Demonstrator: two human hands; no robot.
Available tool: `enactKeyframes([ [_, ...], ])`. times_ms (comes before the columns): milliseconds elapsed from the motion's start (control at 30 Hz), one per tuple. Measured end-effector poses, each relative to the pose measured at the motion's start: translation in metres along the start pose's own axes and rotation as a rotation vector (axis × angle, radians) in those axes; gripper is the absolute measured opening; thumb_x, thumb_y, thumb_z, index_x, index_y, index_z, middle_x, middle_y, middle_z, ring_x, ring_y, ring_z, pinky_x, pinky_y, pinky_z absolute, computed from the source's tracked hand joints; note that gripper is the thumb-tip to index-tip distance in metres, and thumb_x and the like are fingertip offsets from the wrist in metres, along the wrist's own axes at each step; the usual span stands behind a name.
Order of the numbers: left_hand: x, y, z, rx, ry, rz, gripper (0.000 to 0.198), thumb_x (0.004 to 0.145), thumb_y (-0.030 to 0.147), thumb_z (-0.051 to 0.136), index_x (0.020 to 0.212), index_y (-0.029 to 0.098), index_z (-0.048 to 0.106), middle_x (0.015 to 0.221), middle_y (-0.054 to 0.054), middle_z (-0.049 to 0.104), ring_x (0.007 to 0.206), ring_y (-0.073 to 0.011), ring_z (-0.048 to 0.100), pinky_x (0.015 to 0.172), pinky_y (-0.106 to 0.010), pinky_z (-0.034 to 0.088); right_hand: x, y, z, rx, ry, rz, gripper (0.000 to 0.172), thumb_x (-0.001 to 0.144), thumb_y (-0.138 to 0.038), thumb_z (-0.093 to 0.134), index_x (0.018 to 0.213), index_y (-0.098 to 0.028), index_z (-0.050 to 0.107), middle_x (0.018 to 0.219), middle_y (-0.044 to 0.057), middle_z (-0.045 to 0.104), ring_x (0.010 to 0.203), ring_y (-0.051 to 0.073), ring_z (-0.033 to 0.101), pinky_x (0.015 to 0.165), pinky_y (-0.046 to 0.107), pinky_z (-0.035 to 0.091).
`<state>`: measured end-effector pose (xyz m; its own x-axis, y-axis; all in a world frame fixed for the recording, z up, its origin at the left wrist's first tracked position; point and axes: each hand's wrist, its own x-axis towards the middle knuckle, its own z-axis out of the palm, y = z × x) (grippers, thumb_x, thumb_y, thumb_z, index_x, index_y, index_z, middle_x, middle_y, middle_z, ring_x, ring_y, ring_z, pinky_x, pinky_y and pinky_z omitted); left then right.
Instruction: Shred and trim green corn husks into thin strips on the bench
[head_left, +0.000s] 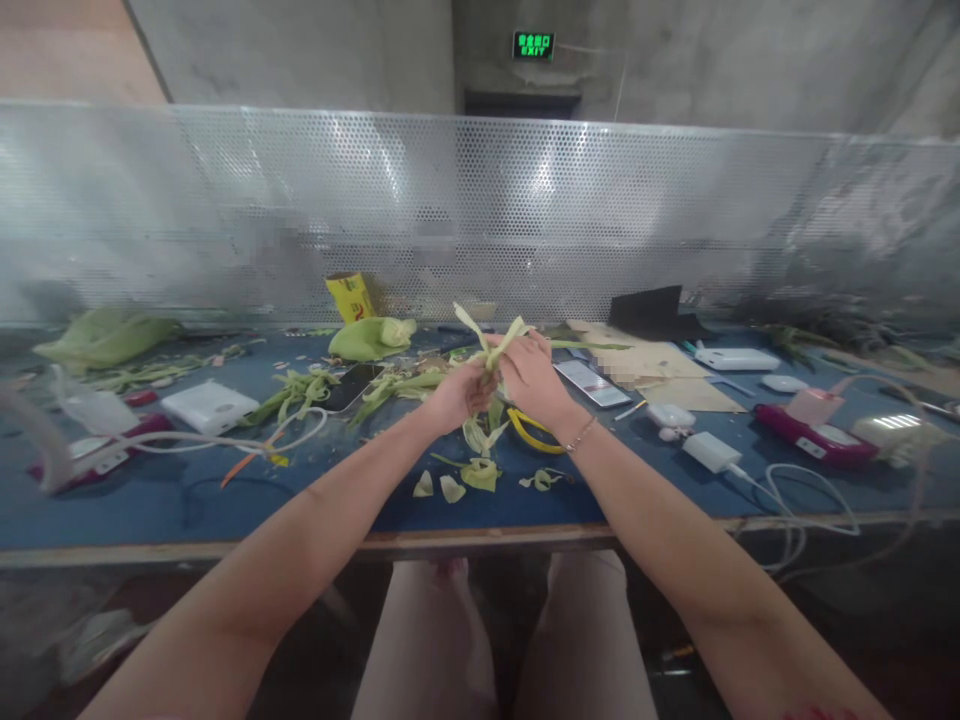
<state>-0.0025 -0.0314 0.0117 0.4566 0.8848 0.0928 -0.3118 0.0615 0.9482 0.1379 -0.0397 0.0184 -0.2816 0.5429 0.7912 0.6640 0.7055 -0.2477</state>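
My left hand (459, 396) and my right hand (534, 375) meet above the middle of the table. Both are closed on a bundle of pale green husk strips (491, 350), whose ends stick up and spread apart over the fingers. The lower part of the bundle is mostly hidden by my hands. A long thin green stalk (592, 346) runs out to the right behind my right hand. Below my hands lie loose husk pieces (480, 473) and two small pale scraps (452, 488). A yellow loop (534, 440) lies by my right wrist.
A dark phone (352, 388) and green strips (300, 393) lie left of my hands; a lit phone (592, 384) lies right. Husk bundles (367, 338) and a yellow packet (350, 297) stand behind. Cables, white chargers (711, 452) and purple power strips (814, 440) crowd both sides. A perforated metal screen (480, 200) closes the back.
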Motion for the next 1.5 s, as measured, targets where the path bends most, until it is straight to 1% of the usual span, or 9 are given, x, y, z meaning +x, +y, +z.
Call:
enactKeyframes([
  [133, 0.001, -0.002, -0.002, 0.046, -0.048, 0.101, 0.005, 0.066, 0.017, 0.051, 0.069, 0.017, 0.047, 0.05, 0.006, 0.034, 0.039, -0.0054, 0.029, 0.04, -0.017, 0.024, 0.003, 0.004, 0.001, 0.17, 0.047, -0.035, 0.036, 0.085, -0.017, 0.038, 0.115, -0.022, 0.058, 0.119, 0.008, 0.059, 0.116, 0.021, 0.05, 0.103, 0.042, 0.033],
  [300, 0.005, -0.004, -0.009, 0.06, -0.044, 0.146, 0.005, 0.067, 0.02, 0.05, 0.069, 0.018, 0.047, 0.051, 0.005, 0.036, 0.039, -0.0055, 0.03, 0.042, -0.018, 0.027, 0.004, 0.01, 0.004, 0.277, 0.19, 0.006, 0.029, 0.082, -0.019, 0.048, 0.109, -0.024, 0.057, 0.123, 0.01, 0.052, 0.123, 0.022, 0.042, 0.104, 0.045, 0.035],
  [433, 0.005, -0.005, -0.008, 0.073, -0.022, 0.129, 0.002, 0.067, 0.017, 0.048, 0.068, 0.018, 0.047, 0.05, 0.005, 0.035, 0.038, -0.0058, 0.029, 0.042, -0.018, 0.025, 0.004, 0.011, 0.011, 0.431, 0.275, 0.101, 0.037, 0.078, -0.018, 0.053, 0.114, -0.023, 0.047, 0.117, 0.011, 0.052, 0.11, 0.021, 0.053, 0.094, 0.042, 0.046],
  [567, 0.004, -0.005, -0.004, 0.083, -0.003, 0.092, 0.005, 0.066, 0.014, 0.046, 0.064, 0.017, 0.044, 0.048, 0.005, 0.032, 0.037, -0.0052, 0.026, 0.04, -0.018, 0.023, 0.003, 0.008, 0.012, 0.552, 0.17, 0.097, 0.042, 0.08, -0.018, 0.05, 0.12, -0.022, 0.038, 0.11, 0.01, 0.056, 0.098, 0.017, 0.06, 0.086, 0.035, 0.052],
  [733, 0.007, -0.011, -0.004, 0.094, 0.081, 0.056, 0.01, 0.067, 0.014, 0.047, 0.061, 0.018, 0.04, 0.047, 0.007, 0.029, 0.037, -0.0045, 0.024, 0.04, -0.017, 0.021, 0.0, 0.003, 0.007, 0.361, 0.011, -0.084, 0.037, 0.08, -0.016, 0.047, 0.117, -0.021, 0.046, 0.117, 0.01, 0.058, 0.109, 0.02, 0.057, 0.096, 0.04, 0.046],
  [933, 0.009, -0.018, -0.009, 0.129, 0.1, 0.101, 0.013, 0.066, 0.013, 0.054, 0.06, 0.016, 0.044, 0.048, 0.007, 0.03, 0.041, -0.004, 0.026, 0.043, -0.017, 0.021, -0.002, 0.004, 0.006, 0.195, -0.109, -0.138, 0.044, 0.078, -0.013, 0.043, 0.121, -0.019, 0.048, 0.119, 0.011, 0.059, 0.112, 0.023, 0.054, 0.097, 0.045, 0.044],
  [1167, 0.01, -0.018, -0.006, 0.01, 0.196, 0.123, 0.013, 0.075, 0.025, 0.056, 0.066, 0.017, 0.051, 0.054, 0.004, 0.044, 0.048, -0.0075, 0.04, 0.048, -0.02, 0.031, -0.002, 0.003, -0.002, 0.212, -0.255, -0.275, 0.05, 0.081, -0.011, 0.034, 0.129, -0.022, 0.044, 0.125, 0.009, 0.055, 0.118, 0.022, 0.047, 0.101, 0.046, 0.04],
  [1333, 0.012, -0.008, -0.001, -0.122, 0.292, 0.105, 0.015, 0.081, 0.024, 0.043, 0.072, 0.017, 0.053, 0.055, 0.003, 0.051, 0.049, -0.0088, 0.045, 0.048, -0.019, 0.033, 0.0, 0.005, -0.003, 0.225, -0.162, -0.223, 0.059, 0.075, -0.006, 0.037, 0.132, -0.021, 0.037, 0.129, 0.011, 0.049, 0.119, 0.021, 0.048, 0.099, 0.042, 0.043],
  [1500, 0.01, 0.001, -0.002, -0.113, 0.307, 0.113, 0.024, 0.08, 0.019, 0.036, 0.061, 0.016, 0.05, 0.045, 0.002, 0.045, 0.044, -0.0086, 0.039, 0.046, -0.019, 0.032, 0.004, 0.014, -0.006, 0.123, -0.044, -0.193, 0.041, 0.074, -0.007, 0.046, 0.113, -0.019, 0.051, 0.112, 0.011, 0.055, 0.108, 0.023, 0.053, 0.095, 0.043, 0.044],
])
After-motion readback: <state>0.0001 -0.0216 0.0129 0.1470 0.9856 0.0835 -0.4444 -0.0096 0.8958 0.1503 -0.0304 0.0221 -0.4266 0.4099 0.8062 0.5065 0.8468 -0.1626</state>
